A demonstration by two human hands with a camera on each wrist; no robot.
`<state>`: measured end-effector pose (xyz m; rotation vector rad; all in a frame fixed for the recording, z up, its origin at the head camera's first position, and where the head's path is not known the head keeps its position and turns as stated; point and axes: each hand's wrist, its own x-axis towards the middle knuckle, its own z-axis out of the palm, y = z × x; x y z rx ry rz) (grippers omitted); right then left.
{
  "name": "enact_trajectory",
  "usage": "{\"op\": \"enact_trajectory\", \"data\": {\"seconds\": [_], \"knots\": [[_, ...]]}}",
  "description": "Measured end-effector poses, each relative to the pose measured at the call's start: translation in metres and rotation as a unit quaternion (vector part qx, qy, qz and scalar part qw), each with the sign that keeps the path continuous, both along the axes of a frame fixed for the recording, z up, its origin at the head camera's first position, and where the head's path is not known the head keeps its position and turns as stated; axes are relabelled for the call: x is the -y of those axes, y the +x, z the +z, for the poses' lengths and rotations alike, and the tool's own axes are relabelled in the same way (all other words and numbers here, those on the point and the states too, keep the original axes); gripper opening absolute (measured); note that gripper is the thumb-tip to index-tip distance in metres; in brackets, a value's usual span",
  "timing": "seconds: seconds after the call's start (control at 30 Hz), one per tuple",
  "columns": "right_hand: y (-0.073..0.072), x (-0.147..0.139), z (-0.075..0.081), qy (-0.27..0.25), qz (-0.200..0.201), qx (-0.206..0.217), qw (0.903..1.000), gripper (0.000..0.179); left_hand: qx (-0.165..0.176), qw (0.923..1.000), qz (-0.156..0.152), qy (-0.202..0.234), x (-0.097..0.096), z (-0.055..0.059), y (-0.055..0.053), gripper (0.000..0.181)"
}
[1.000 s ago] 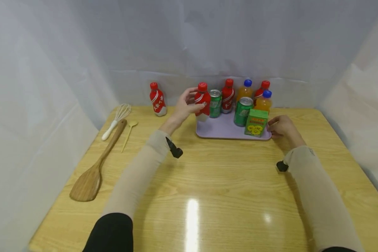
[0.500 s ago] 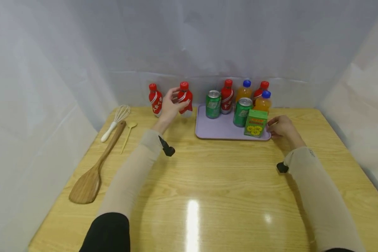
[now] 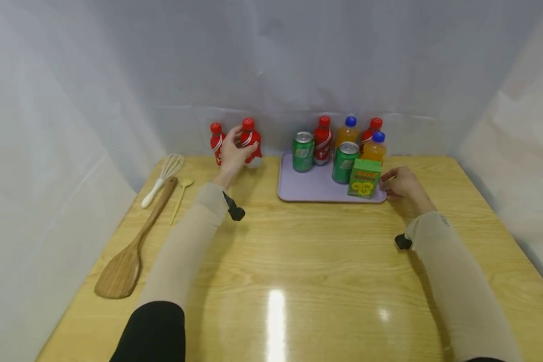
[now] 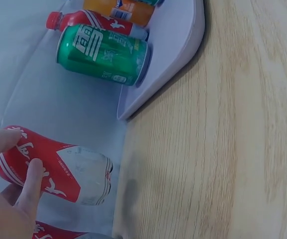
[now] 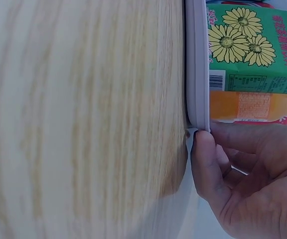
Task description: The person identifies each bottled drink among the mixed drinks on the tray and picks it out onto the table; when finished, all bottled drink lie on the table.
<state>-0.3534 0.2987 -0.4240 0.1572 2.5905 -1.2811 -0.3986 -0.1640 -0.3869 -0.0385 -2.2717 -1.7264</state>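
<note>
My left hand (image 3: 232, 154) grips a red-capped soda bottle (image 3: 252, 141) left of the lilac tray (image 3: 300, 192). In the left wrist view the soda bottle's base hangs slightly above the wooden table, its shadow below. Another red soda bottle (image 3: 215, 144) stands just left of it, partly behind the hand. My right hand (image 3: 401, 182) pinches the tray's front right corner between thumb and fingers, near a green drink carton (image 5: 255, 47). Also on the tray are two green cans, one in front (image 3: 345, 163) and one at the left (image 3: 302, 152), red soda bottles, and blue-capped orange drink bottles.
At the table's left side lie a whisk (image 3: 163, 178), a small yellow spoon (image 3: 181, 198) and a large wooden spatula (image 3: 126, 266). A pale curtain (image 3: 271, 60) hangs behind the table's back edge.
My left hand has carried the soda bottle leftward, from the tray's left edge to beside the other red bottle. The right hand keeps its hold on the tray corner.
</note>
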Motion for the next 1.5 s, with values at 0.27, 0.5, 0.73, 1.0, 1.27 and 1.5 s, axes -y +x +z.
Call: {"op": "enact_trajectory", "data": {"seconds": [0.27,0.5,0.73,1.0,1.27,1.5], "knots": [[0.001,0.004,-0.004,0.001,0.004,0.003,1.0,0.042,0.013,0.9989,0.037,-0.024,0.004,-0.006,0.001,0.067],[0.001,0.006,-0.009,-0.016,0.009,0.003,0.9998,0.043,0.024,0.9972,0.062,-0.036,0.007,-0.015,-0.001,0.066],[0.002,0.011,-0.015,-0.013,0.002,0.006,0.9999,0.041,0.033,0.9963,0.068,-0.041,0.012,-0.025,-0.004,0.067],[0.0,0.013,-0.018,0.002,-0.008,0.01,0.9999,0.039,0.04,0.996,0.068,-0.041,0.015,-0.028,-0.007,0.067],[-0.001,0.009,-0.005,-0.005,-0.012,0.003,0.9999,0.039,0.055,0.9915,0.045,-0.109,0.01,-0.011,-0.015,0.068],[0.0,0.005,-0.004,-0.006,-0.014,0.0,0.9999,0.039,0.079,0.9812,0.037,-0.172,0.003,-0.006,-0.019,0.07]]}}
